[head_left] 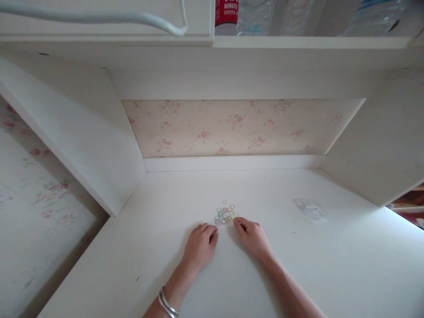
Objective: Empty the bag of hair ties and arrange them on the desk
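While the left hand (200, 245) and right hand (252, 236) curl beside them, the small coloured rings (225, 215) lie heaped at lower centre, probably light and springy, best pinched by one edge; whether either hand grips any, I cannot tell.

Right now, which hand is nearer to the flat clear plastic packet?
Right. The right hand is left of the packet, not touching it; the left hand is farther left.

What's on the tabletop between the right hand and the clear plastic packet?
In the head view, the direct stretch from the right hand to the clear plastic packet shows bare white tabletop; a dark speck sits slightly nearer the viewer.
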`<state>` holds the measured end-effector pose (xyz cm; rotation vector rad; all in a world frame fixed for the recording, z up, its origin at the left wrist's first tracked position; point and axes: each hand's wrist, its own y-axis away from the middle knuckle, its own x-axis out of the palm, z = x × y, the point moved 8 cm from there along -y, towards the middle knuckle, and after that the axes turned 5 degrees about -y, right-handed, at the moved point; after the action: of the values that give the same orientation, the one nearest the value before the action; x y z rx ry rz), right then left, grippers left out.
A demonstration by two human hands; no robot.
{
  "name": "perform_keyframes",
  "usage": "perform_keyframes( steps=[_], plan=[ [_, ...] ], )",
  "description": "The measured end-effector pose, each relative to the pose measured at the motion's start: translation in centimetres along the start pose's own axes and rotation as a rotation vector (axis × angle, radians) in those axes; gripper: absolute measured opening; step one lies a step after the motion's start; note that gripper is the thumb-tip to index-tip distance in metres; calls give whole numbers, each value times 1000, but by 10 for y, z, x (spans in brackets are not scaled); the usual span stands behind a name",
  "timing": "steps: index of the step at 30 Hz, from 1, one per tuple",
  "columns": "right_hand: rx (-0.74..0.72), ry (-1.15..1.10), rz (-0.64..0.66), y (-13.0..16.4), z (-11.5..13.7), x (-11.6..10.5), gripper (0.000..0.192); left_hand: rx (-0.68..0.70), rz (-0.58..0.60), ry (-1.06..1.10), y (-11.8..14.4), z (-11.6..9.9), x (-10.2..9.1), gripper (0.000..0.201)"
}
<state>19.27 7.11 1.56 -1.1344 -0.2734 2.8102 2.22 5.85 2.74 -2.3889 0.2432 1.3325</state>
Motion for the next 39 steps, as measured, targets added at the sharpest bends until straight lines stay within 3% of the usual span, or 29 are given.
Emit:
perform_keyframes(
  steps=[11, 20, 28, 34, 39],
  plan=[
    [207, -79, -116, -6, -26, -8, 38, 27, 18, -51, 1, 0, 3, 27],
    [-21, 80, -77, -7, 3, 1, 28, -21, 70, -198, -6, -3, 9, 32],
    [-24, 116, -59, -8, 4, 2, 26, -113, 110, -225, -21, -2, 15, 33],
    [-50, 67, -83, -9, 5, 4, 27, -9, 115, -166, -21, -12, 18, 32],
    [-50, 41, -87, -8, 2, 2, 27, -2, 97, -133, -20, -11, 18, 26]
  ],
)
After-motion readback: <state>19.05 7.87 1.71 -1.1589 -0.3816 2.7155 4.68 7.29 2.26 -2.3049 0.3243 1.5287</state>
